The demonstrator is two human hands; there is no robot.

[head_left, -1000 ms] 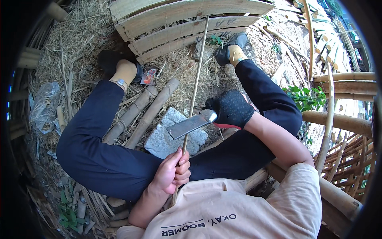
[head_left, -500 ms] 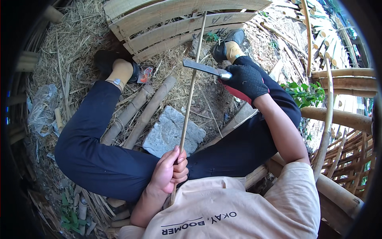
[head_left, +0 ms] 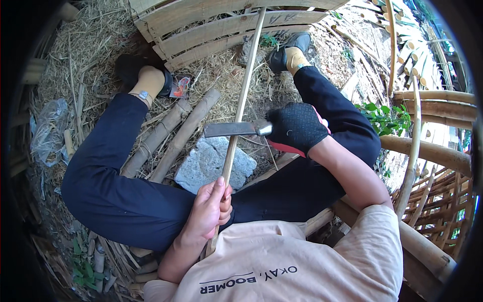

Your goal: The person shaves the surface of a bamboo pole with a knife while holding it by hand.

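My bare left hand [head_left: 210, 207] is closed round a long thin bamboo strip [head_left: 245, 90] near its lower end. The strip slants up and away, its far part in front of a slatted wooden crate. In a black knit glove with a red palm, my right hand [head_left: 298, 129] grips the handle of a knife [head_left: 230, 129] with a broad, square-ended blade. The blade lies across the strip, a short way above my left hand; whether it cuts into the strip cannot be made out. Below them a rough grey stone block [head_left: 209, 163] rests on the ground between my legs.
The wooden crate [head_left: 201, 48] stands ahead, past my feet. Two bamboo poles [head_left: 186, 133] lie beside the stone, on straw-covered ground. A crumpled clear plastic bag [head_left: 50, 133] is at left. Bamboo rails [head_left: 427, 150], a leafy plant [head_left: 385, 118] and a woven bamboo basket [head_left: 445, 201] are at right.
My right hand has drawn the knife toward me along the strip, from near the crate to above the stone. The strip has turned slightly; my left hand keeps its grip.
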